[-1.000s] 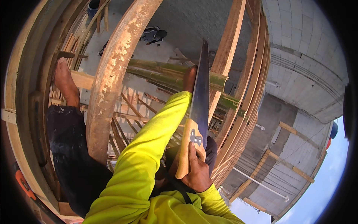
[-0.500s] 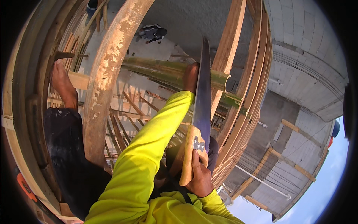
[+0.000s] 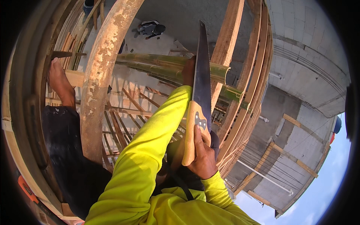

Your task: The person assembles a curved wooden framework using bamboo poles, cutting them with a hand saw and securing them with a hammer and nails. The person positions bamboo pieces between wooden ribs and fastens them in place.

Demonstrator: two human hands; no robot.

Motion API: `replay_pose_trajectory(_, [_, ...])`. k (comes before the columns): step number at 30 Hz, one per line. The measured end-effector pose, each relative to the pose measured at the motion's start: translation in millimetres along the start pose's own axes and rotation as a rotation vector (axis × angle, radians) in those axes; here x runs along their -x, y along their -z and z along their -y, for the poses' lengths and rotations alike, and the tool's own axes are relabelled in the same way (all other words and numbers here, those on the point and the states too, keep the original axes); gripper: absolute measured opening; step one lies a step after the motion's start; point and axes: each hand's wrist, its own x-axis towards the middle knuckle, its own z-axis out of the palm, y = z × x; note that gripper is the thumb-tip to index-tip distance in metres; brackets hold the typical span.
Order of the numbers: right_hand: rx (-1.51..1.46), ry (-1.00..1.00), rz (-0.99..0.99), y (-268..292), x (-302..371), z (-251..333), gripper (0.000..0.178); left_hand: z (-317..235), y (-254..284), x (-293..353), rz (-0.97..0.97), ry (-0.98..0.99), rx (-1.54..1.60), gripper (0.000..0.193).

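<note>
In my right hand (image 3: 203, 158) is a handsaw (image 3: 203, 71), its wooden handle wrapped by my fingers with the thumb lying along it. The long dark blade points away from me, crossing close beside my left hand (image 3: 188, 71) and over the bamboo near its right end. My left hand grips a green split bamboo pole (image 3: 153, 60), though the blade hides part of its fingers. A second green bamboo length (image 3: 150, 70) runs just below the first. Both extend rightward to the timber beams.
A thick, flaking wooden beam (image 3: 101, 63) rises left of my arm. My bare foot (image 3: 60, 80) rests by timber on the left. Upright planks (image 3: 226, 37) stand at right. Far below, a person (image 3: 151, 29) is on the ground. An orange-handled saw (image 3: 27, 188) lies lower left.
The handsaw and my right hand have moved forward, away from me, so the blade reaches farther past the bamboo. My left hand stays on the bamboo.
</note>
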Motion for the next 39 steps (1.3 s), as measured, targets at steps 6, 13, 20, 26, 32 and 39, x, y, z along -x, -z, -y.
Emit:
replay_pose_trajectory(6, [-0.099,0.024,-0.009,0,6,-4,0.090,5,2,-9,-0.007,-0.006,-0.022,0.016])
replay_pose_trajectory(13, [-0.019,0.067,-0.044,11,12,9,0.094,9,1,-7,0.033,-0.023,-0.012,0.017])
replay_pose_trajectory(20, [-0.169,0.009,-0.072,1,-26,-2,0.095,9,6,-12,0.133,0.079,0.016,0.018])
replay_pose_trajectory(26, [-0.115,0.044,-0.048,6,10,-1,0.092,-1,4,-3,-0.053,-0.109,-0.110,0.020])
replay_pose_trajectory(32, [-0.094,0.028,-0.069,13,-19,-3,0.095,-5,6,-5,0.028,-0.068,-0.033,0.021])
replay_pose_trajectory(39, [-0.119,-0.050,-0.019,11,-31,-6,0.097,-1,-5,-7,0.109,0.164,-0.170,0.029])
